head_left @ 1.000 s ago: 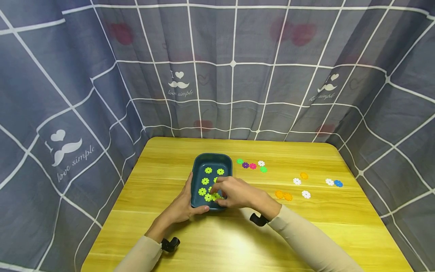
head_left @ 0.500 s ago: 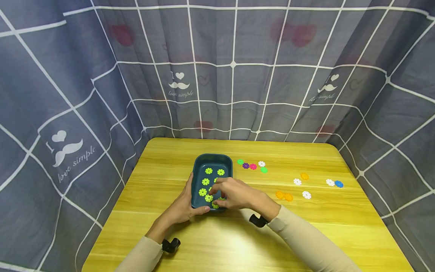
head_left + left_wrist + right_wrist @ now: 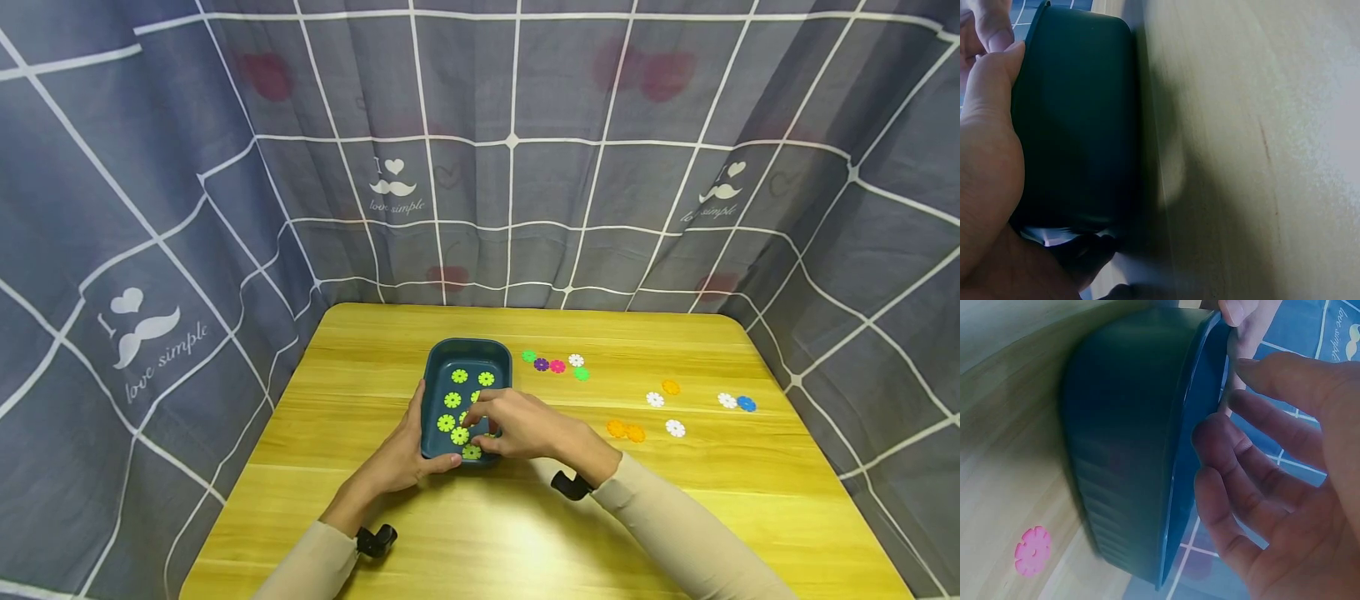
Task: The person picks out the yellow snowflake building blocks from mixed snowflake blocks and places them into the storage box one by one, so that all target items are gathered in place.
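Observation:
A dark blue-green tray stands on the wooden table, with several yellow-green flower-shaped discs spread flat on its floor. My left hand grips the tray's near left corner, thumb along the near rim and fingers along the left side. Over the tray's near right part hovers my right hand, its fingers bent downward and hiding some discs. In the right wrist view, thumb and index fingertip are slightly apart, and no disc shows between them. One disc lies by the near wall.
Right of the tray, green, purple, pink and white discs lie close together. Farther right are orange discs, white discs and a blue disc. A grey curtain with white grid lines surrounds the table's back and sides.
A second ago a yellow-green disc was at my right fingertips; it now lies near the tray's near wall, out of the fingers. My left hand and the tray have stayed put.

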Demonstrator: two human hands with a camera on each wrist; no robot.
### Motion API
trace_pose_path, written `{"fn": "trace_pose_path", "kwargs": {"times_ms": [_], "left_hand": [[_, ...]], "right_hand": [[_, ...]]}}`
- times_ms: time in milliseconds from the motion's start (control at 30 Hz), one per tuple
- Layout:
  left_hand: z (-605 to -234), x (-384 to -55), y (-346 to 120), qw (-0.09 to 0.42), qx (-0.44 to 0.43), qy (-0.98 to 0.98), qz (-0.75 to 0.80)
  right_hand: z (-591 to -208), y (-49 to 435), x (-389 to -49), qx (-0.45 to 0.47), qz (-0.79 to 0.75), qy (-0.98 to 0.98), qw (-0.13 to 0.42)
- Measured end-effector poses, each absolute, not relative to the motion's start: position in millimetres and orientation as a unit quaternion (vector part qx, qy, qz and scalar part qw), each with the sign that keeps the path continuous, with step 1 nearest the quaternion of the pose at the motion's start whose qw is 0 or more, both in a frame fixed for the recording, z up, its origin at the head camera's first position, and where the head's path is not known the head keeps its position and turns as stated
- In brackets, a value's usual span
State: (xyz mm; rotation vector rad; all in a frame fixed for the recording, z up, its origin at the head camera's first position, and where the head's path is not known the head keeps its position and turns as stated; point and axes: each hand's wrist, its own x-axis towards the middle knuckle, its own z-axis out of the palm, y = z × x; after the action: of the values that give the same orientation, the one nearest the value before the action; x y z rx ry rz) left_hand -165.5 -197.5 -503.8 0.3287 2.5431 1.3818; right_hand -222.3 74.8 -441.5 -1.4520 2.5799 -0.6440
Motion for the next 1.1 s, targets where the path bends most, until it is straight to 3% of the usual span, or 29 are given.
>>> {"fn": "trace_pose_path", "kwargs": {"times_ms": [1100], "left_hand": [[-506,-166,-196,0.102,0.115,0.868,0.471]], "right_hand": [[-459,114,-218,-0.428,-0.283,0.858,0.004]]}}
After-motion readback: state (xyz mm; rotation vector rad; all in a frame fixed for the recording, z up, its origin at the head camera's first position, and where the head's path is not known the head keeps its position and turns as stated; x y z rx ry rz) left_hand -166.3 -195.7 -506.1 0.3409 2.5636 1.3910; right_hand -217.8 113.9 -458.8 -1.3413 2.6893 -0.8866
